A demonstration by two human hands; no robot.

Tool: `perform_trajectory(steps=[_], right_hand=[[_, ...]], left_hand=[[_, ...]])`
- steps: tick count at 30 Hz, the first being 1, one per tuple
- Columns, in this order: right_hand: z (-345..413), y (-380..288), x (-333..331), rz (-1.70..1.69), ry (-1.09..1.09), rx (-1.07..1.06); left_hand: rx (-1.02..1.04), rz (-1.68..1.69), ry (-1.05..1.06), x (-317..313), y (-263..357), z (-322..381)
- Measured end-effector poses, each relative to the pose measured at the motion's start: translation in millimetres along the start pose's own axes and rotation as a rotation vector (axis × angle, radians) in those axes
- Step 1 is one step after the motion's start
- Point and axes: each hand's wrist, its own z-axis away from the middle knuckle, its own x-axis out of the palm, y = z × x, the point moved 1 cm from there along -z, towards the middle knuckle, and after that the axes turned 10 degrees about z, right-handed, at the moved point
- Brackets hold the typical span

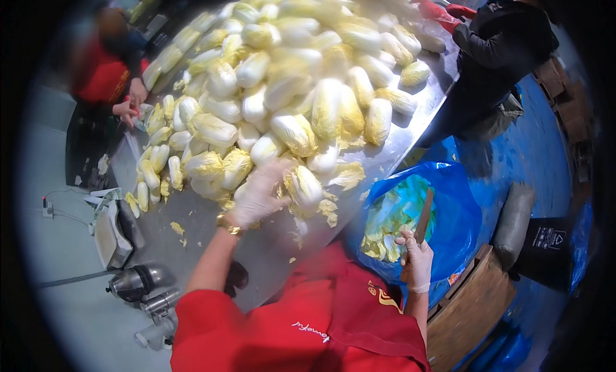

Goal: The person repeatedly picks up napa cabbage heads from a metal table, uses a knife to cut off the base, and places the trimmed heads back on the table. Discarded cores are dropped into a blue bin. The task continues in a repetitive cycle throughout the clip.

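A large heap of napa cabbages (288, 83) covers the metal table (211, 256). My left hand (262, 194), in a translucent glove, reaches over the near edge of the heap, fingers spread and bent beside a napa cabbage (306, 189); whether the fingertips grip anything is hard to tell. My right hand (417, 259), gloved too, holds a knife (424, 215) by its handle, blade pointing up and away. It is above the near part of a blue plastic bag (457, 203), in which cabbage leaves (385, 227) lie.
A person in red (101, 78) works at the left side; another in dark clothes and red gloves (500, 40) stands at the upper right. A wooden pallet (471, 309) lies at the lower right, near a grey sack (515, 223). Metal pots (130, 283) stand at the lower left.
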Motion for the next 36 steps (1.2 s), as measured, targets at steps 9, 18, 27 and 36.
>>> perform_trajectory(steps=[9,18,27,36], right_hand=[[5.8,18.4,6.2,-0.047,-0.053,0.001],[25.9,-8.1,-20.2,0.434,0.082,-0.085],[41.1,-49.6,-29.8,1.092,0.249,-0.608],[45.6,-27.5,-28.5,1.213,0.322,-0.595]], left_hand=[[0.434,-0.566,-0.573,58.6,-46.8,-32.2],[-0.176,0.411,-0.038,61.3,61.4,-56.5],[-0.174,0.697,-0.409,141.3,122.2,-70.5],[-0.147,0.807,-0.617,157.1,140.9,-68.0]])
